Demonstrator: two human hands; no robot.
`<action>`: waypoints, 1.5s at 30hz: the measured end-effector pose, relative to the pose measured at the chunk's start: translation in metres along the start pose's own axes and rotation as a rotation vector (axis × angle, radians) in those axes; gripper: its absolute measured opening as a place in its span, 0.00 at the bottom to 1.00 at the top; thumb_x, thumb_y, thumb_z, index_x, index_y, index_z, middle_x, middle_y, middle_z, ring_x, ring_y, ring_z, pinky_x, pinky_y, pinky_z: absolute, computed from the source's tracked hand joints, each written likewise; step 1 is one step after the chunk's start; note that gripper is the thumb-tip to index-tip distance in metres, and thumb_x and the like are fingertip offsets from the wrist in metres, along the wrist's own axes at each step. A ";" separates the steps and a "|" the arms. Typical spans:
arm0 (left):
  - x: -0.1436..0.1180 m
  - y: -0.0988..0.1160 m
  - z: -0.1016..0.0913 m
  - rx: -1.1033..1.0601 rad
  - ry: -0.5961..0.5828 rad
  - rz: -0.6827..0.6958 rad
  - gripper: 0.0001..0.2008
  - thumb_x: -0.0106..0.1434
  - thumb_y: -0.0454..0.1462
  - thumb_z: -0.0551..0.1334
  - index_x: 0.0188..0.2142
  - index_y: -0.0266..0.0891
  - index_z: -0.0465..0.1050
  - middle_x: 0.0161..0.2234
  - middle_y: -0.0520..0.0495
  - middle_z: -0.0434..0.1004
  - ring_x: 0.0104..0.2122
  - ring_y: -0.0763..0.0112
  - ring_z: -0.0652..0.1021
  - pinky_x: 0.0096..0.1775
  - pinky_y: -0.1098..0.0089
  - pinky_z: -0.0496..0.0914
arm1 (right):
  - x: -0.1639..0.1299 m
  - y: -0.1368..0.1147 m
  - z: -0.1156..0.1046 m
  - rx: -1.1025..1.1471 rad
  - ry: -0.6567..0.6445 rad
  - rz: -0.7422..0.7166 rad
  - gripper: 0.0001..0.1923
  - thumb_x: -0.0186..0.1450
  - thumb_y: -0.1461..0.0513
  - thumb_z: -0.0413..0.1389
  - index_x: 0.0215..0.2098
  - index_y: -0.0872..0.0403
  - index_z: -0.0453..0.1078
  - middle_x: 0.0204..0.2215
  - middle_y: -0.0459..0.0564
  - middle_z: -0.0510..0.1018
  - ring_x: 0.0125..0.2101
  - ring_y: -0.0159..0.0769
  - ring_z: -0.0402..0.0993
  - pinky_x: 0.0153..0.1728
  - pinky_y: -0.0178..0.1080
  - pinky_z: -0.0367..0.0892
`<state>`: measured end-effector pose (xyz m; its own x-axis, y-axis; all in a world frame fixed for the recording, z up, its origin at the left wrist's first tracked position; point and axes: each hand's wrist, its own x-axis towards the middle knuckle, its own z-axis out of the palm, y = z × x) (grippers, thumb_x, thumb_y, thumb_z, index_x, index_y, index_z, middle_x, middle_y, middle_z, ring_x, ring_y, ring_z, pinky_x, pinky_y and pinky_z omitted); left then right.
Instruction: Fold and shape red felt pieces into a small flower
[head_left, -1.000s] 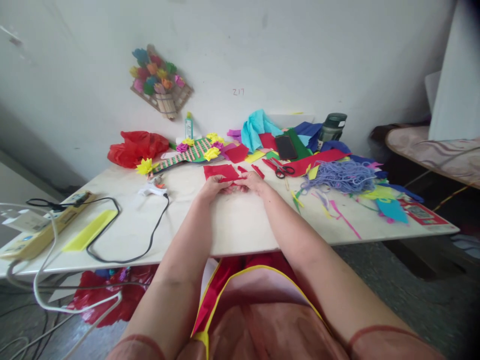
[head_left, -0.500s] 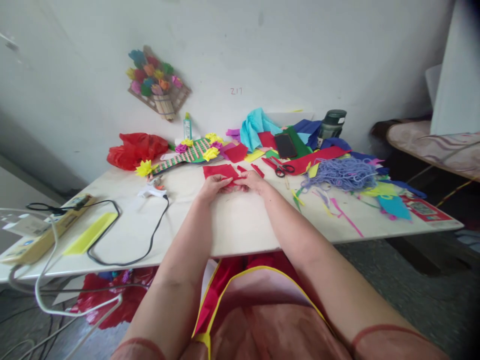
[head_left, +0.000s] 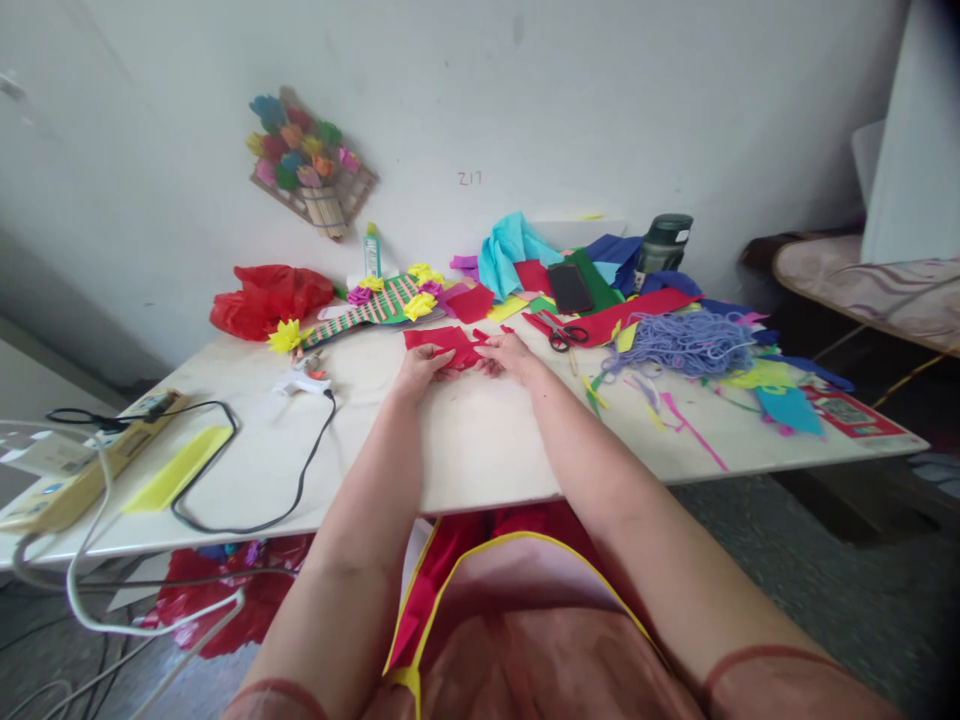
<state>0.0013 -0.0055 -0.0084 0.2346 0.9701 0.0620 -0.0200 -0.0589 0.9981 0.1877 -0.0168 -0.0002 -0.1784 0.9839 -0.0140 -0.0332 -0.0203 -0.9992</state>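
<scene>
A piece of red crepe paper [head_left: 441, 342] is held between my two hands just above the table [head_left: 491, 450]. My left hand [head_left: 422, 368] pinches its near left edge, thumb on top. My right hand [head_left: 504, 354] grips the right end, with the fingertips partly hidden. Small red scraps [head_left: 480, 334] lie just behind my right hand. Black-handled scissors [head_left: 568, 336] rest to the right, on a long red strip [head_left: 637, 316]. Left of my hands is a green striped craft piece [head_left: 375, 308] with yellow and purple paper flowers.
A white glue gun [head_left: 301, 383] lies left, its black cord running to a power strip [head_left: 97, 465]. At right are tangled purple yarn [head_left: 682, 345], a phone [head_left: 570, 289] and a dark bottle [head_left: 664, 245]. A glue bottle [head_left: 373, 252] and red plastic bag [head_left: 270, 300] stand behind.
My hands have moved slightly apart, and more of the red paper shows flat between them. The right hand's fingers have shifted on its edge. The view has tilted slightly.
</scene>
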 end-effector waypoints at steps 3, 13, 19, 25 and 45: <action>0.001 -0.002 -0.001 0.008 -0.010 -0.005 0.15 0.47 0.42 0.69 0.29 0.33 0.70 0.23 0.46 0.78 0.23 0.70 0.78 0.25 0.73 0.71 | 0.002 0.001 0.001 -0.037 0.041 0.000 0.09 0.58 0.63 0.60 0.23 0.58 0.66 0.15 0.48 0.76 0.12 0.26 0.66 0.12 0.28 0.61; 0.002 -0.003 0.000 0.040 -0.059 0.032 0.17 0.47 0.44 0.69 0.29 0.33 0.70 0.24 0.46 0.78 0.22 0.70 0.78 0.25 0.72 0.70 | 0.000 0.001 0.000 0.037 -0.007 -0.026 0.11 0.53 0.62 0.64 0.29 0.60 0.69 0.19 0.48 0.77 0.16 0.28 0.71 0.14 0.29 0.65; -0.002 0.002 0.003 0.035 -0.086 0.030 0.17 0.46 0.44 0.70 0.29 0.32 0.70 0.24 0.45 0.78 0.22 0.71 0.77 0.25 0.73 0.70 | 0.001 0.003 0.006 0.009 -0.015 -0.027 0.08 0.52 0.66 0.64 0.26 0.60 0.69 0.15 0.46 0.75 0.14 0.26 0.67 0.14 0.27 0.62; -0.001 0.000 0.002 -0.002 -0.137 0.021 0.17 0.46 0.41 0.71 0.32 0.32 0.72 0.26 0.45 0.79 0.25 0.70 0.78 0.29 0.72 0.72 | 0.001 0.002 0.005 0.033 -0.021 -0.024 0.06 0.52 0.67 0.63 0.27 0.60 0.70 0.14 0.46 0.75 0.14 0.27 0.67 0.14 0.28 0.62; -0.005 0.003 -0.001 -0.184 -0.198 -0.047 0.13 0.49 0.32 0.68 0.35 0.32 0.71 0.28 0.42 0.80 0.26 0.69 0.80 0.32 0.71 0.74 | 0.009 0.010 0.004 0.106 -0.005 -0.028 0.08 0.50 0.69 0.63 0.30 0.59 0.72 0.15 0.45 0.75 0.13 0.26 0.67 0.15 0.28 0.62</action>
<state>-0.0008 -0.0099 -0.0055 0.4247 0.9047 0.0339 -0.1767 0.0461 0.9832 0.1820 -0.0085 -0.0102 -0.1812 0.9833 0.0142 -0.1425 -0.0119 -0.9897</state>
